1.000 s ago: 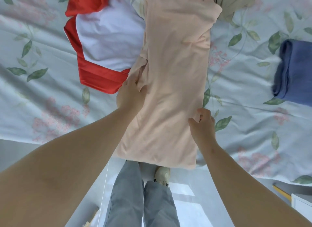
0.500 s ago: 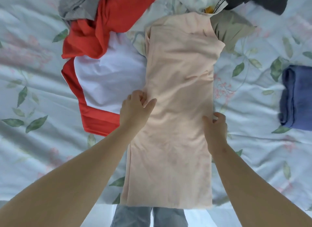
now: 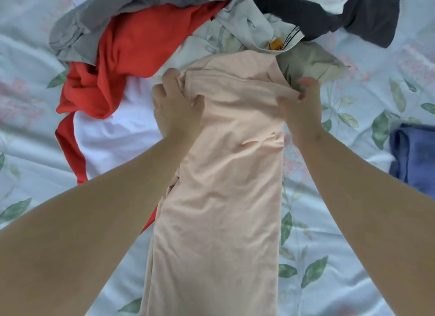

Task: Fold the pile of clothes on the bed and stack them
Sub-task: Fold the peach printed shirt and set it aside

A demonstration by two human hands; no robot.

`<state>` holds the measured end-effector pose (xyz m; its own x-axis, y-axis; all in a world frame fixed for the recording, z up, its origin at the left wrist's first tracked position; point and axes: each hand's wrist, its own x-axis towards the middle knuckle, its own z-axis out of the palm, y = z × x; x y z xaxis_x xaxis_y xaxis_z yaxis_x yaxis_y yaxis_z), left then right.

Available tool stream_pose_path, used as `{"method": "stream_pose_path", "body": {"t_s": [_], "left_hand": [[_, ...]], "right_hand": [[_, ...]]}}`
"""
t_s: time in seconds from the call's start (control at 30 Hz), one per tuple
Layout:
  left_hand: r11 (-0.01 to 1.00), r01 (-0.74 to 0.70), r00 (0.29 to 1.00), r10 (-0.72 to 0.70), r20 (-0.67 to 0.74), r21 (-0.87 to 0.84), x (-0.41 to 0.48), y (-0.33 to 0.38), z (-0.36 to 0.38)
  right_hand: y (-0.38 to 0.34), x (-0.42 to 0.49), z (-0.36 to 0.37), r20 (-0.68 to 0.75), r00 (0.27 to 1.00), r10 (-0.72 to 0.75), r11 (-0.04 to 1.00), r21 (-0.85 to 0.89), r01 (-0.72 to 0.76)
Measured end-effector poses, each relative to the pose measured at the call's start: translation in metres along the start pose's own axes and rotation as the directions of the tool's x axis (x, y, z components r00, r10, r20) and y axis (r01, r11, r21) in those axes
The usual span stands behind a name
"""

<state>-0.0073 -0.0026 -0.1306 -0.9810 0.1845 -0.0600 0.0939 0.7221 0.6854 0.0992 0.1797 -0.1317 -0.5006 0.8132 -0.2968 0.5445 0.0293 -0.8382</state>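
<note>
Head view, looking down along both bare forearms: a peach garment (image 3: 223,186) lies on the bed (image 3: 353,257) as a long narrow strip, doubled lengthwise. It runs from the bottom edge of the picture up to the heap of unfolded clothes.

The left hand (image 3: 175,108) is at the strip's far left edge, fingers curled into bunched cloth with the thumb lying on top — it grips the peach garment. The right hand (image 3: 304,108) is at the far right corner, where its fingers close over the fabric's edge and pinch it. Between the two hands the cloth is creased and slightly lifted.

Left of the strip lies a white garment (image 3: 117,136) with a red garment (image 3: 131,54) bordering it and piled over its upper part. A grey garment (image 3: 94,21) sits above the red one.

At the top are a pale collared shirt (image 3: 240,31) with an orange tag (image 3: 275,44), a dark garment (image 3: 329,16) and a khaki piece (image 3: 308,61) just beside the right hand. A folded blue garment (image 3: 416,153) rests well apart at the right edge, on the leaf-and-flower printed sheet.
</note>
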Motion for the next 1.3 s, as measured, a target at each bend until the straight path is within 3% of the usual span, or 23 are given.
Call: {"method": "stream_pose_path", "body": {"t_s": [0.1,0.17,0.23,0.3,0.37,0.43,0.5,0.6,0.67,0.8,0.87,1.0,1.1,1.2,1.3], "left_hand": [[0.983,-0.157,0.985,0.149,0.089,0.096,0.011,0.011,0.001],[0.97,-0.17,0.979,0.146,0.14,0.177,0.02,0.015,0.001],[0.965,-0.135,0.984,0.105,0.141,0.224,0.031,0.018,0.0],[0.974,-0.108,0.99,0.086,0.114,0.201,0.04,0.019,-0.003],[0.987,-0.1,0.994,0.095,0.044,0.122,0.049,0.018,-0.009],[0.992,-0.081,0.997,0.081,-0.001,0.093,0.053,0.018,-0.012],[0.991,-0.05,0.998,0.046,0.041,0.125,0.051,0.016,-0.011],[0.994,-0.008,0.988,-0.009,0.152,0.112,0.049,0.019,-0.009],[0.989,-0.007,0.975,-0.025,0.22,0.146,0.053,0.019,-0.011],[0.98,-0.043,0.942,-0.025,0.336,0.192,0.062,0.02,-0.018],[0.977,-0.066,0.937,-0.009,0.35,0.202,0.064,0.021,-0.024],[0.977,-0.077,0.948,0.01,0.317,0.199,0.063,0.023,-0.044],[0.975,-0.082,0.954,0.017,0.3,0.207,0.064,0.034,-0.06],[0.995,0.102,0.939,-0.09,0.332,-0.02,0.064,0.054,-0.071],[0.875,0.337,0.887,-0.173,0.428,-0.346,0.064,0.081,-0.087]], "right_hand": [[-0.004,0.017,-0.004,0.192,0.981,-0.025,0.964,-0.255,0.075],[-0.007,0.022,-0.006,0.282,0.959,0.019,0.915,-0.392,0.097],[-0.011,0.027,-0.009,0.278,0.959,-0.057,0.855,-0.483,0.191],[-0.021,0.032,-0.014,0.199,0.936,-0.29,0.806,-0.476,0.351],[-0.037,0.035,-0.021,0.106,0.876,-0.471,0.81,-0.343,0.477],[-0.048,0.04,-0.021,0.096,0.847,-0.524,0.791,-0.315,0.525],[-0.046,0.047,-0.016,0.148,0.892,-0.427,0.832,-0.321,0.452],[-0.034,0.048,-0.01,0.103,0.979,-0.176,0.962,-0.191,0.193],[-0.026,0.042,-0.011,0.097,0.993,-0.064,0.987,-0.141,0.077],[-0.017,0.04,-0.015,0.215,0.973,0.085,0.963,-0.269,-0.024],[-0.019,0.042,-0.018,0.22,0.973,0.072,0.958,-0.288,-0.006],[-0.041,0.037,-0.031,0.123,0.988,0.097,0.995,-0.029,-0.094],[-0.065,0.025,-0.039,0.188,0.972,0.139,0.982,0.102,-0.16],[-0.087,0.018,-0.045,0.246,0.968,0.05,0.949,0.291,-0.123],[-0.111,0.013,-0.054,0.191,0.981,-0.028,0.93,0.364,-0.044]]}}
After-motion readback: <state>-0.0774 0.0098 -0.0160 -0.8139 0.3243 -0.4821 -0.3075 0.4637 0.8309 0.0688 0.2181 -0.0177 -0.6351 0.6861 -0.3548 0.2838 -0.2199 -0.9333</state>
